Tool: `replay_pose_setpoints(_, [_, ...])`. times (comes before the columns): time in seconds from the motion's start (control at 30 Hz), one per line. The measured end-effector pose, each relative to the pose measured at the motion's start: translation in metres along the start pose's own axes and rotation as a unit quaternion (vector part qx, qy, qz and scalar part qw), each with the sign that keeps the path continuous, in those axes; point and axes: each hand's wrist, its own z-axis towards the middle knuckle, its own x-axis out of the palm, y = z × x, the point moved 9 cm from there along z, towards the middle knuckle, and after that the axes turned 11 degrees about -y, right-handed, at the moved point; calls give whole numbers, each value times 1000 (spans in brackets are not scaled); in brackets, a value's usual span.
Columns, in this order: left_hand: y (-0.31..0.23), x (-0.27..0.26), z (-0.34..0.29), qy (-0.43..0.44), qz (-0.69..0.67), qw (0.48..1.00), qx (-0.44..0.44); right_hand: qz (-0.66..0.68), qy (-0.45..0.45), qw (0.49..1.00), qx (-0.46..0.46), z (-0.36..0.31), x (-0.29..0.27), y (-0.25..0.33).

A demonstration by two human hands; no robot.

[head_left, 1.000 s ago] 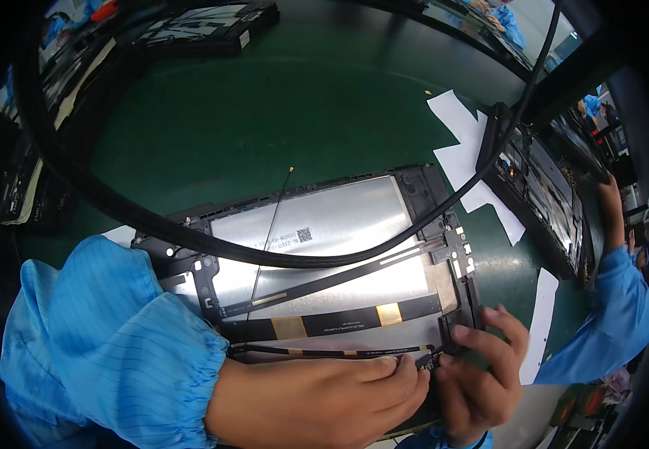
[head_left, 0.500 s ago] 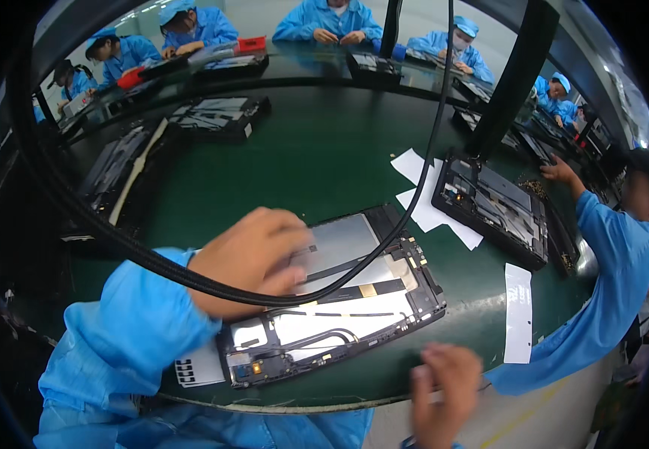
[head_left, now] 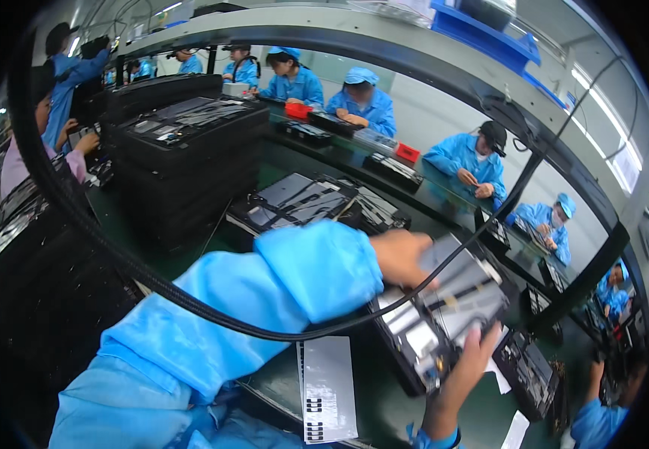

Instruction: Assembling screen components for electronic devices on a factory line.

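Observation:
A flat opened electronic device point(head_left: 459, 303), with a black frame, silver plates and dark ribbon strips, is tilted in front of me on the right. My left hand point(head_left: 401, 258) reaches across to its far left edge, fingers bent over the side and slightly blurred. Along its near right edge, my right hand point(head_left: 463, 374) grips with the thumb up and the other fingers partly hidden under the frame. Below the left sleeve lies a white sheet point(head_left: 328, 389) with black marks on the table's near edge.
Tall black tray stacks point(head_left: 182, 161) with similar devices on top stand to the left. More open devices point(head_left: 294, 198) lie beyond my left arm, and another device point(head_left: 530, 374) sits to the right near white papers point(head_left: 515, 430). A black cable point(head_left: 212, 318) loops across the view. Co-workers point(head_left: 358, 105) sit opposite.
My view has swung left, bringing the tray stacks into sight. My right hand, apart from the device before, now grips its edge; my left hand has gone from above its plate to its far edge.

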Motion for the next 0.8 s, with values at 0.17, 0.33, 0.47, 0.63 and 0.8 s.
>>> replay_pose_setpoints(0.17, [85,-125,-22,-75,-45,988,-127,-45,128,986,-97,24,153,-4])
replay_pose_setpoints(0.33, [185,-203,-53,-190,100,950,-228,21,204,977,-55,15,281,-56])
replay_pose_setpoints(0.47, [235,-208,-66,-132,102,949,-269,-44,290,953,-69,14,328,-77])
replay_pose_setpoints(0.63, [258,-198,-51,-143,5,968,-205,-269,215,887,-308,117,283,-147])
replay_pose_setpoints(0.8, [258,-194,-58,-132,96,956,-242,-273,292,796,-454,105,330,-202])
